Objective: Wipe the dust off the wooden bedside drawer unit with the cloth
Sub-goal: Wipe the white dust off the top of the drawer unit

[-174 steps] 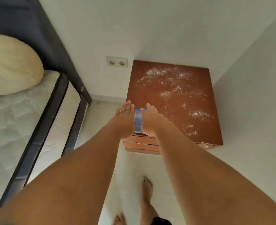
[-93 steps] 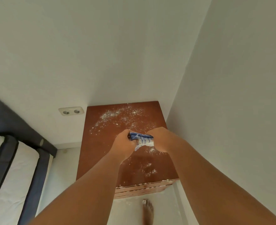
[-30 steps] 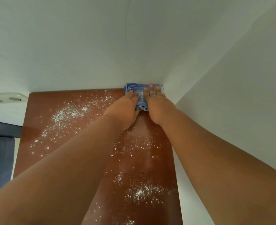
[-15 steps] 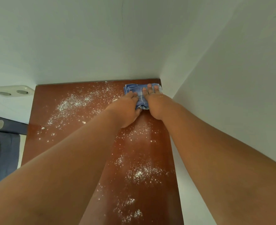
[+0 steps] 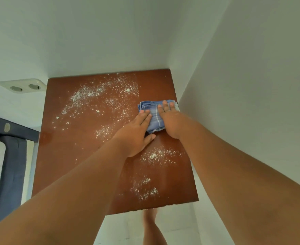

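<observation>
With the folded blue cloth point(image 5: 151, 117) pressed flat on the far right of the drawer unit's top point(image 5: 85, 138) under the open, spread left hand point(image 5: 136, 133) and right hand point(image 5: 170, 121), the white dust point(image 5: 91, 99) could be smeared or pushed over the near edge onto the floor point(image 5: 121, 227).

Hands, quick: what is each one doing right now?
Left hand: open, flat, fingertips pressing the cloth onto the drawer unit.
Right hand: open, flat, palm down on the cloth; nothing gripped.
</observation>
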